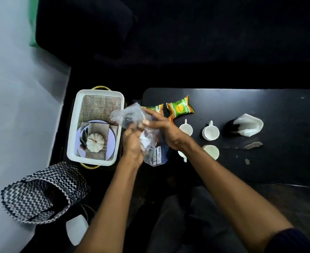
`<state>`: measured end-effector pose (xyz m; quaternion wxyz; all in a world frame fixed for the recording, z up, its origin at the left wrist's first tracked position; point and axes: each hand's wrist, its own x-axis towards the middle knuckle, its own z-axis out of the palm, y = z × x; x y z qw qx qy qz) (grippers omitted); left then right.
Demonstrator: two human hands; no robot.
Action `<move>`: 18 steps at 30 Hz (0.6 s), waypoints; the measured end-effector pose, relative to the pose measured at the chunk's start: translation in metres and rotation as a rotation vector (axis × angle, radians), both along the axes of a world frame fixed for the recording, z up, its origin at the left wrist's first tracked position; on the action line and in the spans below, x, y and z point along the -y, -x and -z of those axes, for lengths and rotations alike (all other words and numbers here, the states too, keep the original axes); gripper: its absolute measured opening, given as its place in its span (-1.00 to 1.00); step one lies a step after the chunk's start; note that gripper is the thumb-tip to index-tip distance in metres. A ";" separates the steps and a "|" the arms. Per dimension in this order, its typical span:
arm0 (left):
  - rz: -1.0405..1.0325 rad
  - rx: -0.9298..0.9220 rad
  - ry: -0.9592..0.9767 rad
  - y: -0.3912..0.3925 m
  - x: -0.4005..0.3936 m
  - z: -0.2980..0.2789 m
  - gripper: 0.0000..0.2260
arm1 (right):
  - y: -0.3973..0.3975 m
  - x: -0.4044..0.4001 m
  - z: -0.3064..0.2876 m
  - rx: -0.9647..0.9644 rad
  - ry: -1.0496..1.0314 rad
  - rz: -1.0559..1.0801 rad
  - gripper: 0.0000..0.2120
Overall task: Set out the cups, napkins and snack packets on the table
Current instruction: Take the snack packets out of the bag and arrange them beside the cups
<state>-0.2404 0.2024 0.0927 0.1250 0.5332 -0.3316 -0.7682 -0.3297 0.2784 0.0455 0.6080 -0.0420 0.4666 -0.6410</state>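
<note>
A clear plastic bag (132, 115) with small items inside is held up between the tray and the black table (260, 170). My left hand (132, 143) grips its lower part and my right hand (161, 128) holds its upper side. Two green snack packets lie on the table, one (180, 108) in full view and one (155, 109) partly behind the bag. Several white cups stand on the table: two at the back (186, 129), (211, 132) and two nearer (211, 151), (182, 155), the last partly hidden by my right wrist. White napkins (249, 125) sit in a dark holder at right.
A white tray (72, 136) with gold handles and a pumpkin picture stands left of the table. A zigzag-patterned cloth bag (41, 192) lies open at lower left. A dark sofa (168, 33) fills the back. Scuffs mark the table near the napkins.
</note>
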 end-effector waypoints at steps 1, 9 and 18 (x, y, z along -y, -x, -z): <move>0.046 0.078 0.073 -0.001 -0.006 0.004 -0.84 | -0.008 -0.007 0.001 -0.006 -0.013 0.024 -0.43; 0.328 0.413 0.562 -0.010 -0.055 0.021 -0.26 | -0.026 -0.073 0.005 0.063 -0.175 0.435 -0.64; 0.363 0.249 0.278 0.066 -0.168 0.034 -0.72 | 0.019 -0.221 -0.005 -0.811 -0.603 0.381 -0.43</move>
